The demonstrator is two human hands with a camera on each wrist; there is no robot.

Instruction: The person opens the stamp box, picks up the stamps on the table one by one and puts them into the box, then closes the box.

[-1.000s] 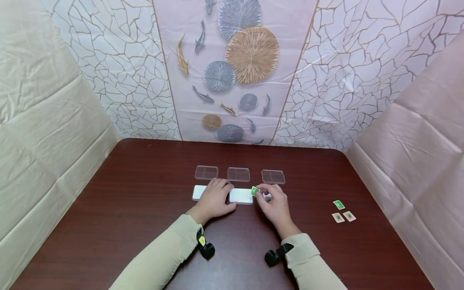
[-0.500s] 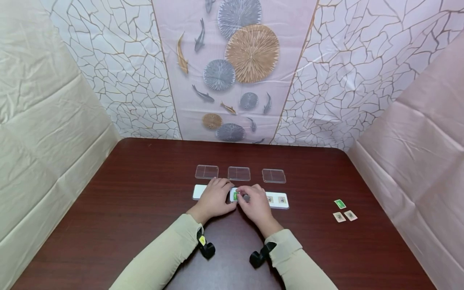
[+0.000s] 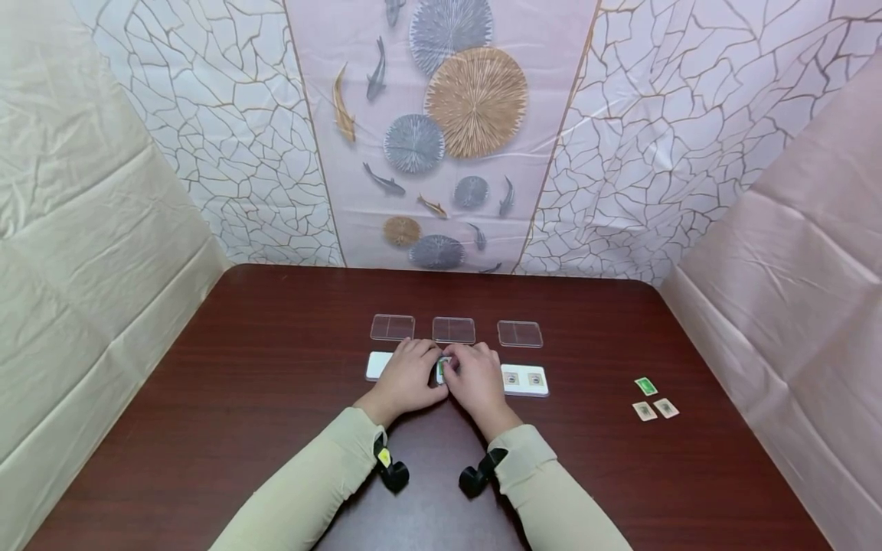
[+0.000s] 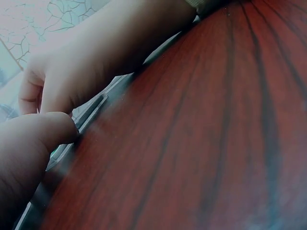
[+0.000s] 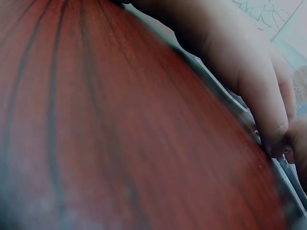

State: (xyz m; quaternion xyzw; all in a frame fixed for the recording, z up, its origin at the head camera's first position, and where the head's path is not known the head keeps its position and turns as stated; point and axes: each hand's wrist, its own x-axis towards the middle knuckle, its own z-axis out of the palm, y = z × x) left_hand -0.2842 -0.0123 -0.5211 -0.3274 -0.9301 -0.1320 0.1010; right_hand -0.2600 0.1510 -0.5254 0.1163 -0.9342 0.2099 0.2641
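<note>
In the head view my left hand (image 3: 408, 376) lies over the left white case and grips the left end of the middle one, thumb along its near edge. My right hand (image 3: 475, 379) pinches a small green stamp-like card (image 3: 442, 367) down at that middle case, mostly hidden between both hands. Part of the left white case (image 3: 376, 366) shows beside my left hand. To the right, a white case (image 3: 525, 389) holds two small beige cards. The left wrist view catches my left thumb (image 4: 60, 128) touching a case edge, close to my right fingers.
Three clear lids (image 3: 453, 330) lie in a row behind the cases. Far to the right on the dark wooden table (image 3: 276, 428) lie a loose green card (image 3: 646, 386) and two beige cards (image 3: 655, 409). Fabric walls surround the table.
My right hand has moved left with the green card, from above the right case down to the middle case, uncovering the right case. My left hand has stayed in place.
</note>
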